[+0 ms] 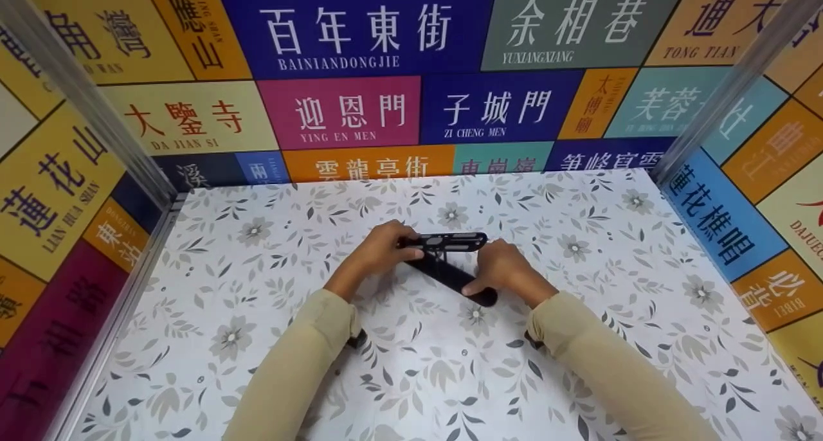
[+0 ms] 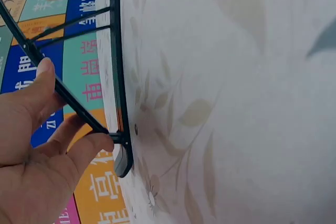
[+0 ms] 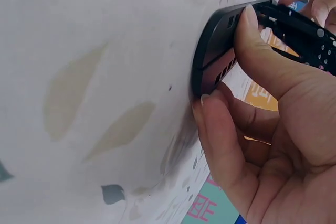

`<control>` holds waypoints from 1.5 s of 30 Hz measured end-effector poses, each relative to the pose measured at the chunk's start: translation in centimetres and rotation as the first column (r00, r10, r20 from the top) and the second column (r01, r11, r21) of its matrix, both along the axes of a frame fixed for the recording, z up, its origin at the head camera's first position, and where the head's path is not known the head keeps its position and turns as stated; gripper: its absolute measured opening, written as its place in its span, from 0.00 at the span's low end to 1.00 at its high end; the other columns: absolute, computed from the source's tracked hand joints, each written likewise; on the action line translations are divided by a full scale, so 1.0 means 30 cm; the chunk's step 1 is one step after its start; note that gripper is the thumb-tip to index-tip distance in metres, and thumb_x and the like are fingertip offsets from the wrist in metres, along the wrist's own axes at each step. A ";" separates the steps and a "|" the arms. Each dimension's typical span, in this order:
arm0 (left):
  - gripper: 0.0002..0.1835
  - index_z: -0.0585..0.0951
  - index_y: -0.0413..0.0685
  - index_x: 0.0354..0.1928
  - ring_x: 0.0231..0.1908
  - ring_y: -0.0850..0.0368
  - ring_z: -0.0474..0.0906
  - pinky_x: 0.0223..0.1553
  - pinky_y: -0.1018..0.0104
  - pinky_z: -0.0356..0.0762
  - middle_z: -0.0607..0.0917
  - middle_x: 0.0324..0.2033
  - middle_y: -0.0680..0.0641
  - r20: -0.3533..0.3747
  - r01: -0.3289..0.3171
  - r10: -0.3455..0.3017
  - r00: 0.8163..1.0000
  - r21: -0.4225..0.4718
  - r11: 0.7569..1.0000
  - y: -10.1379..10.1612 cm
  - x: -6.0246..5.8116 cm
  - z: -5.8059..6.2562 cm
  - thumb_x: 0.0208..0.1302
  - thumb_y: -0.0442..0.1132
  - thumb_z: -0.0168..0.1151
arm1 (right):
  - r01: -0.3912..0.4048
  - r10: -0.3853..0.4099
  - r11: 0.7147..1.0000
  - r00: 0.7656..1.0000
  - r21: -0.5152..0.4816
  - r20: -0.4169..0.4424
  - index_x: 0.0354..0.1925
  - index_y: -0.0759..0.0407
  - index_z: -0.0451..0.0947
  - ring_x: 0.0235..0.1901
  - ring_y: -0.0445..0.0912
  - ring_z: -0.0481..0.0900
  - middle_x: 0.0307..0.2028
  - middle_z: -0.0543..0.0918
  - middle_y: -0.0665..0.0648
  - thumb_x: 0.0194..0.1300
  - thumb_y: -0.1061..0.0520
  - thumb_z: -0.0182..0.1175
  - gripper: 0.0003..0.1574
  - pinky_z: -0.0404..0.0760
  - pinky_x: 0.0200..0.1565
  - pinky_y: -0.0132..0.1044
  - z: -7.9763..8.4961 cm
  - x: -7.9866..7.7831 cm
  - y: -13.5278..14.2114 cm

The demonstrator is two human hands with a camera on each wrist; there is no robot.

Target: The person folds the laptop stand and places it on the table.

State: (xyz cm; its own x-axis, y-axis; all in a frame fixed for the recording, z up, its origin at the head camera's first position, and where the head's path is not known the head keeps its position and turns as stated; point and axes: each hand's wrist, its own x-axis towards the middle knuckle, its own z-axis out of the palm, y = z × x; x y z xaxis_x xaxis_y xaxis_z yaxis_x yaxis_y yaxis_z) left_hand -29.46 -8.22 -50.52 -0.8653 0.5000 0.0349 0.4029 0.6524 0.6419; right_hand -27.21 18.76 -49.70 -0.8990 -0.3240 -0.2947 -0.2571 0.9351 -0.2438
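Observation:
A black folding stand (image 1: 447, 275) is held between both hands, just over the tabletop or touching it; which one I cannot tell. Its slotted upper frame (image 1: 453, 242) angles away from the long lower bar, and thin struts join the two in the left wrist view. At the hinged end, my left hand (image 1: 382, 248) grips the stand, its thumb lying against the tilted bar (image 2: 65, 95). My right hand (image 1: 508, 267) pinches the opposite, rounded end (image 3: 215, 51) of the lower bar between thumb and fingers.
A white tabletop (image 1: 251, 364) with a grey leaf and flower print lies under the hands. Colourful panels (image 1: 360, 26) with Chinese lettering stand at the back and both sides. Metal posts (image 1: 96, 94) rise at the rear corners.

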 end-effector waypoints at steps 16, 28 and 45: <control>0.17 0.86 0.43 0.55 0.54 0.47 0.81 0.64 0.54 0.76 0.86 0.50 0.41 0.005 0.005 -0.006 1.000 0.132 0.991 0.019 -0.025 -0.028 0.63 0.34 0.71 | -0.070 0.065 0.994 0.997 -0.088 -0.052 0.17 0.56 0.71 0.19 0.46 0.68 0.17 0.71 0.50 0.47 0.36 0.79 0.34 0.72 0.27 0.40 -0.006 0.102 -0.055; 0.17 0.86 0.47 0.55 0.55 0.52 0.79 0.64 0.56 0.75 0.85 0.53 0.45 0.053 0.052 -0.066 0.996 0.224 0.973 0.026 -0.047 -0.051 0.64 0.30 0.68 | 0.020 -0.020 0.993 1.000 -0.120 -0.001 0.28 0.60 0.74 0.29 0.51 0.75 0.29 0.77 0.57 0.49 0.38 0.79 0.33 0.80 0.40 0.48 0.002 0.159 -0.114; 0.16 0.85 0.45 0.49 0.53 0.51 0.79 0.64 0.55 0.75 0.84 0.52 0.44 0.064 0.055 -0.078 0.995 0.311 0.949 0.077 -0.064 -0.081 0.61 0.24 0.64 | -0.030 0.032 0.998 0.999 0.060 -0.041 0.33 0.61 0.79 0.35 0.61 0.83 0.38 0.83 0.64 0.60 0.32 0.70 0.33 0.82 0.37 0.57 0.007 0.202 -0.160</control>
